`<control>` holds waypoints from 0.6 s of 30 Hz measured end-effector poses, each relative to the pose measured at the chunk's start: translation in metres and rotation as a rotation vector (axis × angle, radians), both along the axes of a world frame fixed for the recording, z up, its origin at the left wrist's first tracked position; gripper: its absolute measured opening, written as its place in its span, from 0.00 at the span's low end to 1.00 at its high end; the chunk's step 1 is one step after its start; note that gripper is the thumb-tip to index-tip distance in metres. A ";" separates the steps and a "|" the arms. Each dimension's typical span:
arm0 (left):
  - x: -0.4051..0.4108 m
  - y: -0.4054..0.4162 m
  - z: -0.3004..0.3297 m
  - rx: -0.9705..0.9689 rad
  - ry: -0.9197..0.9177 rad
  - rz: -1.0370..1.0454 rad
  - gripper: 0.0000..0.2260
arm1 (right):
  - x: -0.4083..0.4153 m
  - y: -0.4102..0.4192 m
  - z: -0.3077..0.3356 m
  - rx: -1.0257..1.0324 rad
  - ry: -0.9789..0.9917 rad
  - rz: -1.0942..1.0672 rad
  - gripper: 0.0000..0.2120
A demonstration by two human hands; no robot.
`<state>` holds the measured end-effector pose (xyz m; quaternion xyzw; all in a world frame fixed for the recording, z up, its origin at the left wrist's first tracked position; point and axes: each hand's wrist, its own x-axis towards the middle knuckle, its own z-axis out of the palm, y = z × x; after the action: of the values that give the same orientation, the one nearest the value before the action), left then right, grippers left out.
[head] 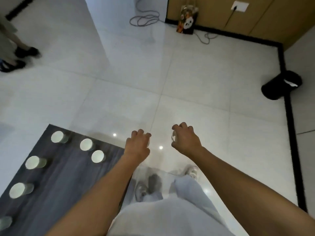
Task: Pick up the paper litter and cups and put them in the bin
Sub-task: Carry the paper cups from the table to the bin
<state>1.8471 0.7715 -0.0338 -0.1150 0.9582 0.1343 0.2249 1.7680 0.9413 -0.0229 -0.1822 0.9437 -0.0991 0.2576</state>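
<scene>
Your left hand [139,142] and right hand [185,138] are both held out over the white tiled floor [119,92], just beyond the far corner of the dark bench [64,176]. Each hand has its fingers curled downward; a pale, glassy rim shows under the right hand's fingers and a faint pale edge at the left hand's fingertips, so each appears to grip a cup from above, though blur keeps you from telling for certain. Six paper cups [87,144] stand upright on the bench, to the left of your left hand and well apart from it; the nearest one lies just left of your left wrist. The black bin [279,86] stands on the floor far to the right of the bench, beyond your right hand, against a black floor strip, with something white showing at its mouth. A panda-print bag [186,23] leans at the wall, far beyond the bench.
</scene>
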 end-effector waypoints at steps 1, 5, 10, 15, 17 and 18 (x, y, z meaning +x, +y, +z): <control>-0.019 0.017 0.004 0.000 0.013 -0.038 0.20 | -0.012 0.021 0.003 -0.001 0.005 -0.046 0.25; -0.096 0.097 0.008 0.001 0.064 -0.180 0.21 | -0.059 0.115 0.007 -0.004 0.005 -0.189 0.27; -0.190 0.217 0.007 0.023 0.068 -0.334 0.23 | -0.118 0.242 0.006 0.031 0.007 -0.339 0.24; -0.270 0.326 0.016 0.039 0.078 -0.455 0.24 | -0.172 0.352 0.016 0.049 0.022 -0.449 0.27; -0.298 0.363 0.022 0.053 0.083 -0.493 0.24 | -0.192 0.390 0.020 0.047 0.021 -0.499 0.28; -0.311 0.379 0.025 0.059 0.084 -0.506 0.24 | -0.201 0.406 0.021 0.044 0.020 -0.527 0.28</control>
<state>1.5356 1.1503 -0.0088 0.1405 0.9607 0.1063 0.2146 1.5671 1.3477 -0.0015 0.0747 0.9630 -0.1405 0.2174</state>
